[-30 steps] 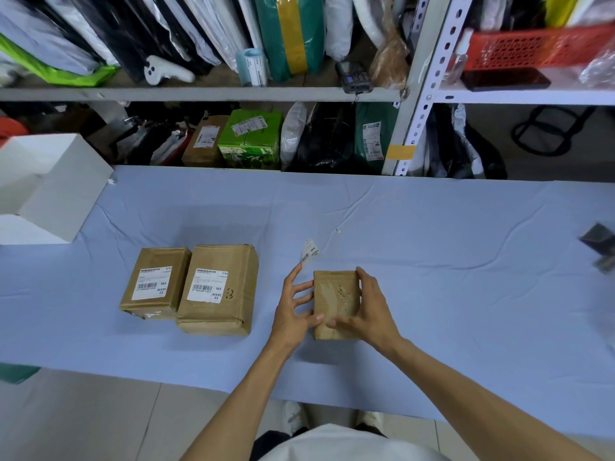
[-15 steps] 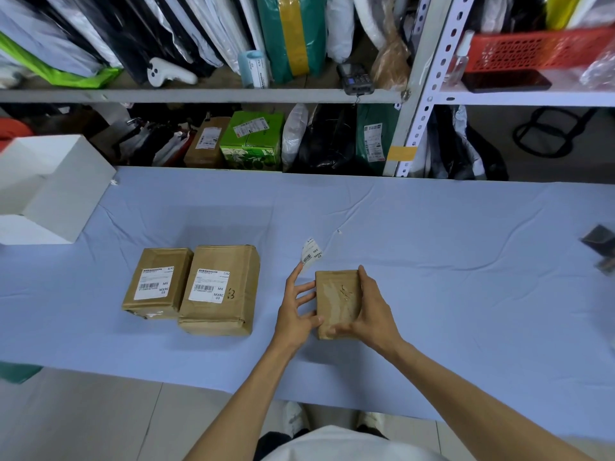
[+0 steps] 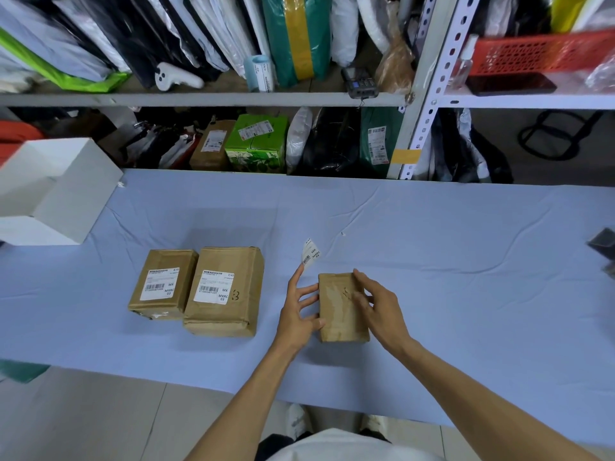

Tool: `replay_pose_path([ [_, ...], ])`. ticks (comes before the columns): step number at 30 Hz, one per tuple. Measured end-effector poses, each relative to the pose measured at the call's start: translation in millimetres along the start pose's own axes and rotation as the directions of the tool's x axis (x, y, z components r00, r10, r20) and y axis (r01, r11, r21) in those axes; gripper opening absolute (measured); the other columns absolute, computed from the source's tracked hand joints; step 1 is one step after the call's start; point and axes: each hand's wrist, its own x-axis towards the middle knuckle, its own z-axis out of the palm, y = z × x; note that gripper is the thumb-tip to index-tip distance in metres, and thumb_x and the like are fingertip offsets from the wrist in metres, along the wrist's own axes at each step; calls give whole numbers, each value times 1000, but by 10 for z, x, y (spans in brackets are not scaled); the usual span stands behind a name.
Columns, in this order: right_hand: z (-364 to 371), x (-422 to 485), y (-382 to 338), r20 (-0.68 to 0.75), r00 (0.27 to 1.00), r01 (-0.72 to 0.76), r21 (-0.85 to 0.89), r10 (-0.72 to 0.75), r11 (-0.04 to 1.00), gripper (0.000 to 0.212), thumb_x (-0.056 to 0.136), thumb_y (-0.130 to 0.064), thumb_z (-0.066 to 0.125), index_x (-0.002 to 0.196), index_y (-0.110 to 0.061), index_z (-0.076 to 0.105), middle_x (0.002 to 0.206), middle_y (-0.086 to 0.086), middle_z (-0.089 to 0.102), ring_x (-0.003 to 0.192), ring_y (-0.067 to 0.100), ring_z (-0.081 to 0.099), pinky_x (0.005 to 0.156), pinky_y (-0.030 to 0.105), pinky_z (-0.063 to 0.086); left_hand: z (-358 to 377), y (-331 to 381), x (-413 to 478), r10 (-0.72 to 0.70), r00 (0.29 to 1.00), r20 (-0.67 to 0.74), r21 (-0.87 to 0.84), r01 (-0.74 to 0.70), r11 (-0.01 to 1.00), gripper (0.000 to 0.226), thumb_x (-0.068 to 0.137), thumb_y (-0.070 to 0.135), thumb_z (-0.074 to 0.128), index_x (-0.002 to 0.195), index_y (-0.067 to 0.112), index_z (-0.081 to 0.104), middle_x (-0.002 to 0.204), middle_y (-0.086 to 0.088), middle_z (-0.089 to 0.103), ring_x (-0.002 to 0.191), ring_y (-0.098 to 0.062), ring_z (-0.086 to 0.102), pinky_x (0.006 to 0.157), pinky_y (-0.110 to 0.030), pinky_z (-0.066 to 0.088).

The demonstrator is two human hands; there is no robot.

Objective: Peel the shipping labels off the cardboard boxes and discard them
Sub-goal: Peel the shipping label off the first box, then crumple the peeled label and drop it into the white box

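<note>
1. Head view: the peeled label (image 3: pixel 311 253) is off the small box (image 3: pixel 342 316) and clings to the index fingertip of the left grip (image 3: pixel 298 309). That grip is spread wide and released, its thumb just touching the box's left edge.
2. Right grip (image 3: pixel 379 304) lies slack across the top of the small box, fingers loose and clamping nothing. The box sits flat on the table (image 3: pixel 466 261), near the front edge.
3. First risk: by my judgement the label hangs on by adhesive alone. A quick swing toward the open white box (image 3: pixel 56 194) at far left, likely the discard spot, could shake it off onto the cloth. It could also fold onto itself or stick to another finger.
4. Second risk: that route passes over the middle box (image 3: pixel 224 311) and the left box (image 3: pixel 163 304), both with labels on. A dangling sticky face could catch on one of them.
5. Against a second ago: the label rides the same fingertip and the small box has barely shifted. The right grip has given up its hold on the box's edges and laid its fingers over the top face.
</note>
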Motion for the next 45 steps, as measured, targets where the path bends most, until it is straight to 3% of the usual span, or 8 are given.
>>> replay_pose_path([
  [6, 49, -23, -145, 9, 993, -112, -302, 120, 947, 104, 53, -56, 85, 137, -22, 34, 132, 0, 43, 109, 27, 55, 86, 34, 48, 80, 33, -10, -13, 1000, 18, 2, 13, 1000, 110, 67, -1, 83, 142, 52, 21, 123, 5, 60, 114, -12, 60, 91, -34, 55],
  [12, 15, 93, -146, -52, 996, -79, -185, 70, 980, 58, 74, -36, 79, 120, -16, 48, 113, 2, 52, 95, 17, 48, 77, 26, 37, 49, 29, 5, -34, 999, 5, 6, 34, 999, 113, 68, -8, 78, 141, 54, 17, 120, -1, 61, 113, -14, 61, 84, -25, 55],
  [21, -32, 157, -86, -56, 996, -84, -192, 74, 978, 24, 92, -19, 57, 115, -15, 54, 108, 6, 58, 98, 24, 55, 85, 36, 48, 31, 66, 36, -46, 999, 22, 37, 45, 998, 116, 66, -5, 80, 141, 56, 15, 120, 1, 61, 111, -17, 62, 89, -44, 56],
  [24, -7, 144, -64, -49, 996, -88, -193, 80, 977, 26, 95, -12, 47, 119, -15, 55, 109, 6, 59, 98, 24, 56, 86, 36, 48, 15, 46, 71, -47, 998, 31, 39, 46, 998, 114, 66, -5, 80, 136, 60, 19, 119, -1, 61, 109, -19, 63, 85, -45, 58],
  [29, -106, 249, -30, -73, 987, -152, -192, 140, 970, 29, 94, -7, 39, 120, -12, 52, 101, 8, 58, 89, 26, 56, 77, 34, 46, -67, 174, 190, -26, 999, -45, 37, 27, 999, 89, 71, -7, 74, 137, 39, 36, 120, -8, 54, 103, -17, 58, 74, -18, 52],
  [38, -181, 341, -16, -67, 984, -178, -266, 166, 947, 44, 96, -8, 41, 136, -25, 47, 124, 7, 57, 114, 27, 56, 97, 42, 48, -137, 423, 404, 32, 969, -243, -57, -48, 997, 29, 83, 4, 70, 104, 22, 62, 109, 1, 63, 108, -16, 56, 83, -18, 44],
  [41, -189, 354, -132, -173, 981, -150, -427, 82, 891, 50, 93, -5, 46, 138, -28, 44, 121, 4, 57, 108, 23, 58, 91, 38, 49, -100, 478, 450, 3, 954, -298, -98, -34, 995, 25, 84, 3, 68, 91, 26, 62, 93, 1, 67, 93, -16, 63, 78, -20, 48],
  [45, -129, 353, -372, -130, 987, 56, -231, -89, 971, 41, 96, -16, 49, 135, -29, 48, 113, -2, 57, 98, 14, 59, 86, 34, 50, -13, 518, 450, 49, 937, -345, -49, -70, 996, 23, 83, 0, 67, 86, 22, 59, 94, 1, 67, 87, -8, 63, 65, -15, 50],
])
